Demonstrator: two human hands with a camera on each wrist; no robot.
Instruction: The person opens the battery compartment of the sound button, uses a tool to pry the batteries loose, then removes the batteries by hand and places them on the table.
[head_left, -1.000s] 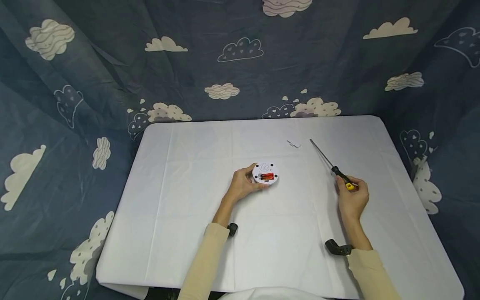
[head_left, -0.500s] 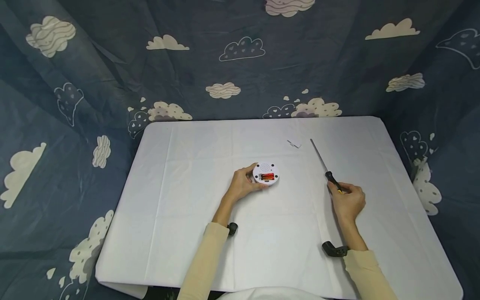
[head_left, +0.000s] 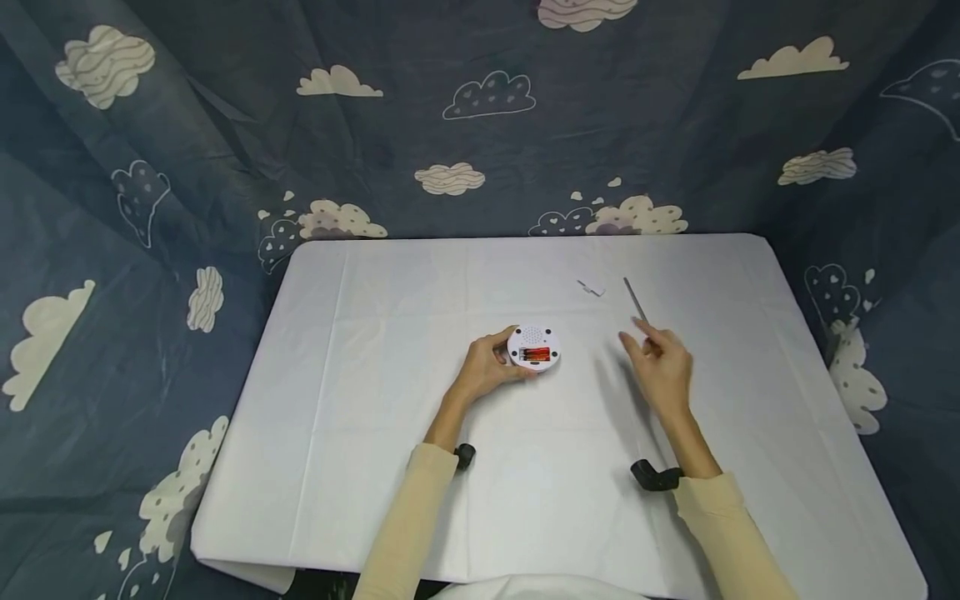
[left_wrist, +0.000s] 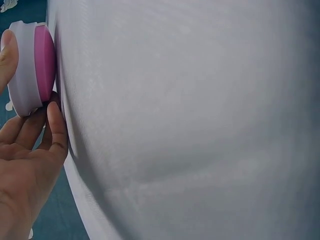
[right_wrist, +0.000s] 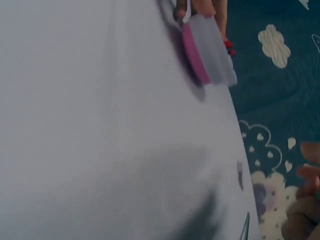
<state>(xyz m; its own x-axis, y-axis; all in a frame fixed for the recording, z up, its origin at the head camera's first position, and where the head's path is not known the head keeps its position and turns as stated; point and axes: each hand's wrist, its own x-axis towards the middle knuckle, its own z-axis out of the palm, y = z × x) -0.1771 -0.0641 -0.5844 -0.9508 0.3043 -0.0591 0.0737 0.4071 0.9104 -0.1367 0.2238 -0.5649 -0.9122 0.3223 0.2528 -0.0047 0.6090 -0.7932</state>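
Note:
A round white device (head_left: 533, 335) with a pink face is held by my left hand (head_left: 483, 367), thumb on one side and fingers on the other. Its back faces up, showing speaker holes and an uncovered compartment with red batteries (head_left: 536, 354). In the left wrist view the device's pink side (left_wrist: 45, 62) is turned towards the white tabletop. My right hand (head_left: 663, 367) hovers to the right, thumb and forefinger apart with nothing between them. Past its fingertips shows the shaft of a screwdriver (head_left: 634, 298); the hand hides the handle. Loosely bent right fingers (right_wrist: 300, 215) appear in the right wrist view.
Small thin pieces (head_left: 590, 288) lie on the white-covered table (head_left: 390, 333), left of the screwdriver tip. A dark blue curtain (head_left: 375, 158) with cloud prints hangs behind the table and along both sides. Black wrist cameras (head_left: 655, 476) sit on both forearms.
My right hand has let go of the screwdriver handle and moved up and to the left over it. The screwdriver has swung slightly more upright in the view. My left hand and the device stay put.

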